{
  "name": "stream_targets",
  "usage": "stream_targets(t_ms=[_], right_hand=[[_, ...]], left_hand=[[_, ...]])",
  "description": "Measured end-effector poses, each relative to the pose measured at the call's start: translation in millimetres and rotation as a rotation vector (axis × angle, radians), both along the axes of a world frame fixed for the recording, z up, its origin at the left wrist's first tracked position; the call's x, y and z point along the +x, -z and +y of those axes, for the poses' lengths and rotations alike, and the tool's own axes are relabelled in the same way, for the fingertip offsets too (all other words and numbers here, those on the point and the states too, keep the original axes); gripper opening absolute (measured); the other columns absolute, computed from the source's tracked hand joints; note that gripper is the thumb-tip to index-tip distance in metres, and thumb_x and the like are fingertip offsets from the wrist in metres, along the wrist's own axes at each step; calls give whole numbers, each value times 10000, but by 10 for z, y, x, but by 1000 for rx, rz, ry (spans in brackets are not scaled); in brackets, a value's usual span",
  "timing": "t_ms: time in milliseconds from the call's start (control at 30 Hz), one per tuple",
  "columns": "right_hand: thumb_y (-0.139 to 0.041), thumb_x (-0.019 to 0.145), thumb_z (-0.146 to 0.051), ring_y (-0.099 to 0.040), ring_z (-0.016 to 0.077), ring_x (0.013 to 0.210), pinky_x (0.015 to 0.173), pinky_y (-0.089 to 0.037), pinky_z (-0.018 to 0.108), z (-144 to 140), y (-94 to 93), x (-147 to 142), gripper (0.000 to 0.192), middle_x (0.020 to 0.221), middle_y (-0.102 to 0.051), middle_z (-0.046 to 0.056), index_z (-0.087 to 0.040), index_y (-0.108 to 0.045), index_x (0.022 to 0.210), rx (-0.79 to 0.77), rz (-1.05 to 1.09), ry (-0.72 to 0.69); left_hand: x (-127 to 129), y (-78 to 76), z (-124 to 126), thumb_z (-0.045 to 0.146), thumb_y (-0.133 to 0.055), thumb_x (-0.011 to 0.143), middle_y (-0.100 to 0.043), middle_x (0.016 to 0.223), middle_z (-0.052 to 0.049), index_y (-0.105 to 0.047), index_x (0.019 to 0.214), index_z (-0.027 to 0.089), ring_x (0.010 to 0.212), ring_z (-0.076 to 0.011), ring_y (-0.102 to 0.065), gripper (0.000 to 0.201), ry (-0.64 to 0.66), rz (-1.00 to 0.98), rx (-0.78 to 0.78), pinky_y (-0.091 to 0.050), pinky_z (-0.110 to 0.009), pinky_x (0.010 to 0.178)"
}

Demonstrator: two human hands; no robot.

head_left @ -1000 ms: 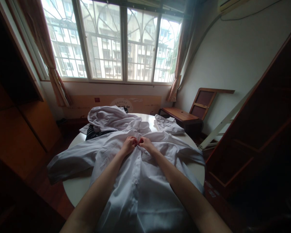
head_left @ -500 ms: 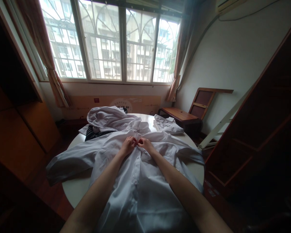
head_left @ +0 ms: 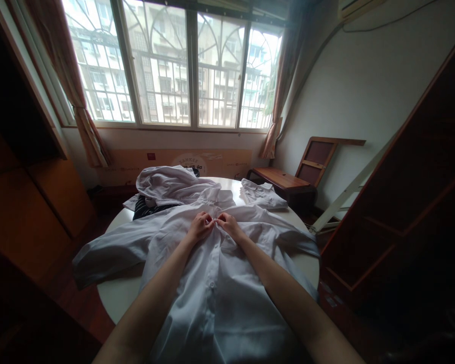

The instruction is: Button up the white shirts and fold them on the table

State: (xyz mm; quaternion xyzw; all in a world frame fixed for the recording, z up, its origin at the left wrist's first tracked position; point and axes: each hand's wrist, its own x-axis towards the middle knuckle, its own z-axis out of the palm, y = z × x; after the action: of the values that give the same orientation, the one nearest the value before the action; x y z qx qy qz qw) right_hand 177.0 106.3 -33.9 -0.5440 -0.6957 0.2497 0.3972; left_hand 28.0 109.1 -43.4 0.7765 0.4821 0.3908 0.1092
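Note:
A white button-up shirt (head_left: pixel 242 283) lies spread front up over the round white table (head_left: pixel 116 298), collar at the far side and sleeves out to both sides. Near the top of its button placket, just below the collar, my left hand (head_left: pixel 201 225) pinches the fabric. Almost touching it, my right hand (head_left: pixel 228 225) pinches the placket from the other side. The fingertips of both hands meet there and hide whatever button lies between them. Lower down the placket a button (head_left: pixel 211 285) shows.
A heap of white clothing (head_left: pixel 170 184) with dark striped cloth (head_left: pixel 147 208) lies at the table's back left. Another folded white garment (head_left: pixel 263 194) is at the back right. Beyond stand a wooden bench (head_left: pixel 280 178) and a white ladder-like frame (head_left: pixel 335 207).
My hands stay at the same place on the placket. Only the fingers have shifted slightly, with the right fingertips a little higher.

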Motion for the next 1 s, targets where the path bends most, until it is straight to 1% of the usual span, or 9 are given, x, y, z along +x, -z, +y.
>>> stream_targets(t_ms=[100, 233, 433, 600, 800, 1000], right_hand=[[-567, 722, -223, -555, 136, 658, 637, -426, 243, -8, -5, 2, 83, 676, -613, 4, -164, -575, 665, 10, 25, 8], [-569, 714, -205, -560, 135, 670, 657, -432, 245, -12, -9, 4, 57, 687, -625, 8, -167, -582, 673, 21, 36, 4], [-562, 714, -210, -568, 148, 693, 674, -436, 256, -12, -5, 3, 58, 707, -629, 22, -159, -583, 695, 19, 55, -13], [-561, 714, -229, -566, 151, 691, 671, -435, 258, -16, -8, 4, 72, 703, -617, 21, -161, -573, 693, 18, 76, -32], [-560, 700, -231, -541, 145, 660, 630, -418, 245, -5, 7, 5, 79, 663, -596, 13, -159, -561, 668, 0, 99, -60], [-580, 671, -244, -508, 131, 621, 594, -389, 237, 58, 62, 3, 92, 618, -560, -12, -163, -547, 641, -16, 111, -79]], left_hand=[[-8, 1, 19, 301, -571, 741, -542, 677, -5, -590, 617, 158, 698, -137, -522, 191, 8, -54, -38, -435, -260, 686], [-17, 17, 53, 357, -601, 700, -546, 604, 9, -601, 608, 145, 616, -124, -510, 230, -1, -126, -142, -412, -234, 592], [-31, 45, 74, 344, -593, 677, -594, 613, -4, -629, 643, 130, 602, -126, -521, 220, 60, -226, -252, -399, -222, 550], [-36, 55, 62, 316, -572, 696, -618, 654, -12, -639, 686, 129, 629, -128, -536, 199, 99, -283, -264, -417, -221, 570], [-25, 44, 61, 257, -574, 682, -605, 643, -2, -621, 661, 133, 627, -126, -533, 134, 70, -269, -260, -422, -227, 594], [-14, 26, 46, 212, -565, 682, -581, 649, 4, -598, 661, 129, 630, -116, -512, 93, 33, -228, -234, -411, -226, 607]])
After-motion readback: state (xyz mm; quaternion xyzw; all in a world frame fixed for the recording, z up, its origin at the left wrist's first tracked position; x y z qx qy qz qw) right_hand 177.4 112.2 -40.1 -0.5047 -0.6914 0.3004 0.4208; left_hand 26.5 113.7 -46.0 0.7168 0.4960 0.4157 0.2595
